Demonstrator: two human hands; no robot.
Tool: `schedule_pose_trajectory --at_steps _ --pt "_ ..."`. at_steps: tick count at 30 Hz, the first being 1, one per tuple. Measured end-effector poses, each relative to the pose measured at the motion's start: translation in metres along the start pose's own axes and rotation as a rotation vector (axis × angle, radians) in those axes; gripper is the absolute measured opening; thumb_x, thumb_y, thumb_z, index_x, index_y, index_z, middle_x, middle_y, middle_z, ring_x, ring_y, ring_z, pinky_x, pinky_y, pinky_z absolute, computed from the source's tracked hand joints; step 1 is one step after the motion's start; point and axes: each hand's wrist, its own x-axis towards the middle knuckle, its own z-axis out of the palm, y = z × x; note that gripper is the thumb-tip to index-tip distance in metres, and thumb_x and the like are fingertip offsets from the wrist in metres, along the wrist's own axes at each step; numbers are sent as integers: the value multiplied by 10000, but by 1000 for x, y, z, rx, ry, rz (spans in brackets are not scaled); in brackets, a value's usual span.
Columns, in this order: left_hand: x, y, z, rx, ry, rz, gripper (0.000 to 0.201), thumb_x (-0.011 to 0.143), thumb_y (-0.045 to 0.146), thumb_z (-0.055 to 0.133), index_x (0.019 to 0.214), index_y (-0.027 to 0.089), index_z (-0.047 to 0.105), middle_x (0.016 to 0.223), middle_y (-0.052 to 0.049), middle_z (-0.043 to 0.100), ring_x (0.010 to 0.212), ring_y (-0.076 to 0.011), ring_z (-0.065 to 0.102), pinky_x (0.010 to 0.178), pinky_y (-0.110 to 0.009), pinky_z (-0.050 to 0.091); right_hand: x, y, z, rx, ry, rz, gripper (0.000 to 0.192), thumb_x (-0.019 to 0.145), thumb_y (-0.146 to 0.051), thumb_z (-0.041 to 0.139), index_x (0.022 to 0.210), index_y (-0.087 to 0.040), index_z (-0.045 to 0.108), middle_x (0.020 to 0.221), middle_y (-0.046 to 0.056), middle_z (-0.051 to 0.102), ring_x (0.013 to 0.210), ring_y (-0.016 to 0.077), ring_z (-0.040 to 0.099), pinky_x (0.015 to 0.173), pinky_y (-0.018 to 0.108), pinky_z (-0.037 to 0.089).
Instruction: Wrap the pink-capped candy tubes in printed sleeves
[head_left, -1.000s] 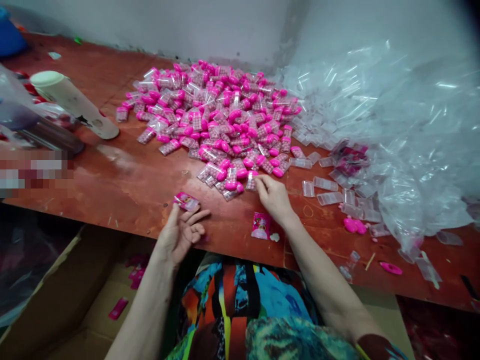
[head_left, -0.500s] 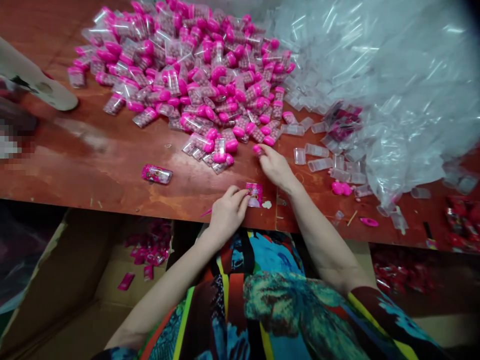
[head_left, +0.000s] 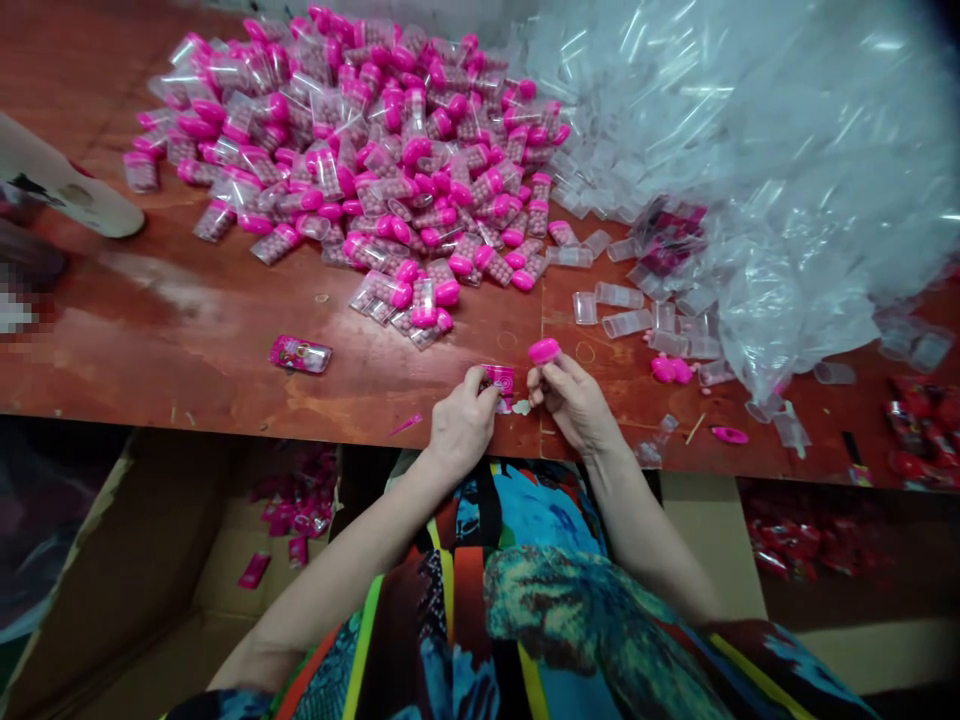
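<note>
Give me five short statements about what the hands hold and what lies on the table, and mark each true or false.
1. The right hand holds a pink-capped container. True.
2. The left hand touches a small pink label at the table edge. True.
3. The big pile of pink-capped containers lies in the cardboard box. False: it lies on the table.
4. A labelled container lies alone, left of both hands. True.
5. The empty clear containers are stacked upright. False: they lie scattered on their sides.
</note>
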Motion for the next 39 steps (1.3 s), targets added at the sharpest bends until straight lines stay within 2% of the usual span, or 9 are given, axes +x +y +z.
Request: schedule_pose_trajectory --at_steps 4,9,12,16,18,23,29,36,39 --pt "1 -6 -1 -153 157 33 175 1097 287 695 989 267 832 1344 -96 787 997 -256 763 799 -324 561 -3 5 -2 -15 72 -35 434 783 -446 998 1106 -279 760 1009 28 855 700 158 622 575 282 498" --pt "0 -3 -6 -247 378 81 134 1116 368 733 1128 298 847 1320 -111 784 1117 -284 775 917 -356 635 -1 13 17 -52 165 -135 426 836 -474 968 1150 -297 742 1029 22 845 798 189 698 673 309 583" --pt "1 1 -1 -283 445 136 136 1123 383 743 1157 296 842 1283 -131 773 1085 -291 774 928 -393 656 1 21 34 -139 162 -232 410 839 -457 976 1150 -292 766 1042 12 817 900 204 732 852 355 653" --pt "2 4 -1 -455 496 91 208 1081 459 809 1165 269 825 1250 -132 753 906 -235 728 818 -382 642 5 26 40 -179 189 -258 378 839 -453 975 1110 -291 767 956 -8 769 800 183 662 784 343 642" --pt "3 5 -8 -633 437 -59 358 1018 564 874 1134 231 814 1091 -98 750 750 -179 639 684 -327 577 7 25 37 -158 195 -227 415 820 -460 992 1123 -288 767 931 -18 752 777 174 643 747 327 633" --pt "5 13 -31 -1087 1 -345 534 872 694 970 916 189 802 568 48 482 508 -105 367 484 -254 240 6 20 35 -111 141 -137 477 754 -439 1040 1117 -266 784 900 -28 740 743 151 614 712 296 604" --pt "15 18 -28 -1251 39 -474 569 706 518 1138 681 175 685 565 37 529 483 -59 372 468 -239 194 3 19 42 -83 99 -85 478 753 -428 1041 1121 -278 776 850 -49 699 699 136 573 686 277 568" --pt "13 9 -27 -1278 38 -545 548 844 469 1076 660 175 652 516 38 512 447 -56 370 456 -223 191 11 24 27 -389 168 -260 265 879 -348 906 1111 -314 783 933 -7 717 812 208 641 815 360 586" --pt "10 5 -33 -1285 28 -540 557 872 512 1055 676 180 653 507 47 491 449 -58 364 455 -213 193 11 22 18 -616 198 -370 200 904 -306 857 1094 -320 798 1078 58 737 1025 296 665 981 455 591"
